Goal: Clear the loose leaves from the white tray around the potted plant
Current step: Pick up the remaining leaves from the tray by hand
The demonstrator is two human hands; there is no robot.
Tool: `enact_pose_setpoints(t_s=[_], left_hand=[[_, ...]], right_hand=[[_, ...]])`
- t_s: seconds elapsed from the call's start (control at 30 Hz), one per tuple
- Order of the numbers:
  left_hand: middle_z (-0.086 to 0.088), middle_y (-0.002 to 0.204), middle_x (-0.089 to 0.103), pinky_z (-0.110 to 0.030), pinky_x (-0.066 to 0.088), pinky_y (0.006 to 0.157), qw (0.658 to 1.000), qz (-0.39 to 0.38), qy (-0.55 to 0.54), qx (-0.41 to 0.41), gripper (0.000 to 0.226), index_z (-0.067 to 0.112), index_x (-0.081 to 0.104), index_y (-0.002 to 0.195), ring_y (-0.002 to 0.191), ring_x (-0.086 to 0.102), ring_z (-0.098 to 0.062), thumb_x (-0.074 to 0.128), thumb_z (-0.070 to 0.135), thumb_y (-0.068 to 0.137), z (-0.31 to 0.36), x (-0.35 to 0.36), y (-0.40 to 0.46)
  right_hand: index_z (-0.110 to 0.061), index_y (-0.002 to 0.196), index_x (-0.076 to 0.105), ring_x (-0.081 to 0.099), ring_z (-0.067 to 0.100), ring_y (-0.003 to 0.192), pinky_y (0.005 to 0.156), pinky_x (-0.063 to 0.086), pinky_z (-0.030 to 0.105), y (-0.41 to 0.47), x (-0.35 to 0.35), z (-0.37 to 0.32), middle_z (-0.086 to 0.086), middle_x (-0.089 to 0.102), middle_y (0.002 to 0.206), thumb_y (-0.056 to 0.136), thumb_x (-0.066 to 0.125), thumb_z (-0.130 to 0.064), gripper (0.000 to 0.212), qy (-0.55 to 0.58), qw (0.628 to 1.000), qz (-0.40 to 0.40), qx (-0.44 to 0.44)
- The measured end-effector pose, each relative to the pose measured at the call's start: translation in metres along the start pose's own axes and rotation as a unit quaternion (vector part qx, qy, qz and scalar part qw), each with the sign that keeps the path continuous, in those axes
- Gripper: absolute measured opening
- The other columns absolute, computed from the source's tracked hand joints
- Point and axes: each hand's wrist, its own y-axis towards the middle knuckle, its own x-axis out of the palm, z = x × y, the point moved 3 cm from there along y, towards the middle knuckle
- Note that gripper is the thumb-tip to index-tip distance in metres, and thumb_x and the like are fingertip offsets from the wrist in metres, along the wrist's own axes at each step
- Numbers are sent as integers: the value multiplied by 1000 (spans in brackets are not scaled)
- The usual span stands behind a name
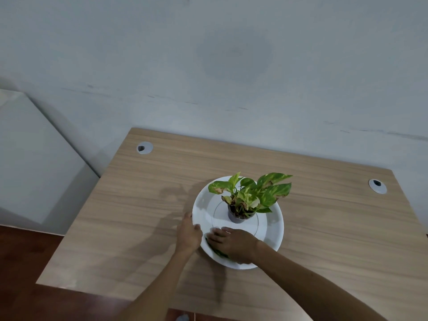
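Note:
A round white tray lies on the wooden desk, with a small potted plant standing in its middle. My left hand grips the tray's left rim, thumb over the edge. My right hand rests palm down inside the tray at its near left part, fingers spread flat. Dark green loose leaves show under the right hand, along the tray's near rim; most of them are hidden by the hand.
The desk stands against a grey wall. Two grey cable grommets sit in it, one at the back left and one at the right. A pale cabinet stands to the left, over dark floor.

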Motion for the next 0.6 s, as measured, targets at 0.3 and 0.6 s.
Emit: enact_pose_setpoints(t_s=[0.3, 0.6], left_hand=[[-11, 104, 64, -29, 40, 72, 1000, 6, 7, 0, 29, 8, 54, 112, 88, 56, -24, 47, 0, 84, 5, 0, -5], [-6, 98, 66, -42, 55, 78, 998, -8, -41, -36, 21, 9, 58, 108, 89, 63, -26, 54, 9, 88, -5, -1, -4]], right_hand=[[-12, 120, 56, 53, 25, 102, 53, 56, 35, -17, 15, -7, 6, 55, 115, 84, 64, -6, 37, 88, 987, 131, 16], [-15, 117, 69, 56, 29, 105, 84, 52, 43, -15, 3, -7, 10, 66, 114, 87, 53, -2, 36, 276, 939, 141, 148]])
